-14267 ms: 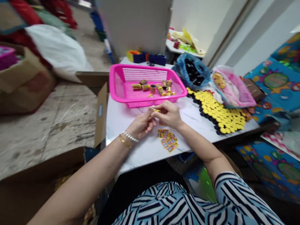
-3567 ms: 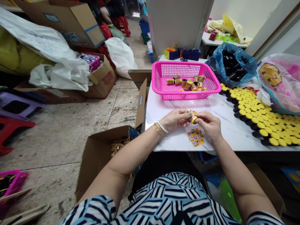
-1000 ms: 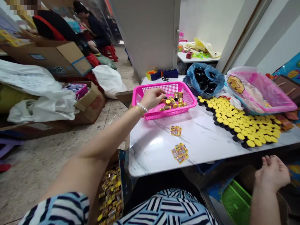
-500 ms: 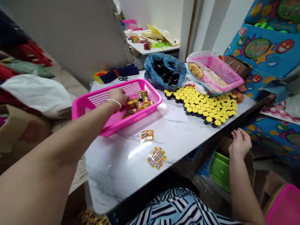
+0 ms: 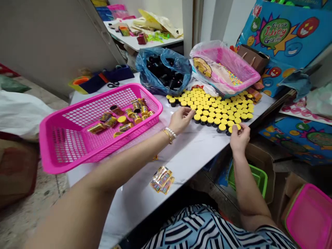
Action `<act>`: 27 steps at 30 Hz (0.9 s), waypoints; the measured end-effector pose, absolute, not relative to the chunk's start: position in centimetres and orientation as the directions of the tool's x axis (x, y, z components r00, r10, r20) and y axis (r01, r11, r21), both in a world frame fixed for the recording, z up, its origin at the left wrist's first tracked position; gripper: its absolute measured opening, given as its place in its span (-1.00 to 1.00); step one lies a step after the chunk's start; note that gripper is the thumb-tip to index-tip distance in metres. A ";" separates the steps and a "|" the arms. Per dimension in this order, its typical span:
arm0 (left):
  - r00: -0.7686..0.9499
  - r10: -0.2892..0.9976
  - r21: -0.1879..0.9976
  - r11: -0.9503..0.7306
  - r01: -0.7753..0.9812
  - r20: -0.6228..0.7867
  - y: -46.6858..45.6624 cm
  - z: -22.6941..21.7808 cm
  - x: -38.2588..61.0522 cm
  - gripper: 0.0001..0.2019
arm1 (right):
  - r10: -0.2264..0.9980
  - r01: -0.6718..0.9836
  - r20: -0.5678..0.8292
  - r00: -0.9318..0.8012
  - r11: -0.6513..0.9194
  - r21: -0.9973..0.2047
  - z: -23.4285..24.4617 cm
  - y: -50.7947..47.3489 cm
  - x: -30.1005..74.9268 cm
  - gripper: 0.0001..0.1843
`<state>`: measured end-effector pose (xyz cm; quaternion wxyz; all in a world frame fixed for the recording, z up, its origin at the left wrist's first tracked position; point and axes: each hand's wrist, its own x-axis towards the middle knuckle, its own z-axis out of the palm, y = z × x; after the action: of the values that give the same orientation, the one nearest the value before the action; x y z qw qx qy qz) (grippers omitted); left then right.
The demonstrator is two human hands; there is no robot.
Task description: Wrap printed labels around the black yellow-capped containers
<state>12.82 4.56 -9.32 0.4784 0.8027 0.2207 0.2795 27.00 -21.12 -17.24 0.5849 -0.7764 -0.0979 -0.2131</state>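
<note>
My left hand (image 5: 180,119) rests on the marble table (image 5: 197,148), its fingertips reaching the edge of a tight array of yellow-capped black containers (image 5: 215,109). It holds nothing visible. My right hand (image 5: 240,136) is at the array's near corner, with its fingers closed around one yellow-capped container (image 5: 234,128). Gold-and-black cylinders (image 5: 136,109) lie loose in a pink plastic basket (image 5: 103,147) to the left. A small pile of foil packets (image 5: 162,180) lies near the table's front edge, and my left forearm partly hides another.
A blue bag of black containers (image 5: 163,71) and a plastic-lined pink basket (image 5: 223,65) stand behind the array. Scissors (image 5: 113,84) lie at the back of the table. Below its edge are a green basket (image 5: 255,180) and a pink box (image 5: 308,216).
My left hand has moved from the pink basket to the yellow-capped array. My right hand has risen from below the table to the array's corner. The view has turned right.
</note>
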 end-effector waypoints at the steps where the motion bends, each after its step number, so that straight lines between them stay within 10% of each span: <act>1: 0.719 0.657 0.917 -0.393 0.073 0.225 4.1 -10.3 13.5 -0.67 | -0.108 0.395 0.442 0.891 -0.297 -0.869 -17.2 -21.0 27.1 -0.40; 8: 0.445 0.846 0.943 -0.334 0.012 0.294 4.0 -12.9 15.9 -0.68 | -0.139 0.372 0.421 0.896 -0.282 -0.884 -16.4 -20.4 28.3 -0.42; 27: 0.614 0.736 0.903 -0.422 0.084 0.286 2.6 -13.3 16.3 -0.63 | 0.047 0.377 0.383 0.922 -0.324 -0.868 -14.9 -17.9 26.3 -0.38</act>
<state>16.29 2.63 -13.27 0.4668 0.7675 0.2671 0.3490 26.33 -17.90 -14.91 0.5660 -0.8005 -0.1324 -0.1458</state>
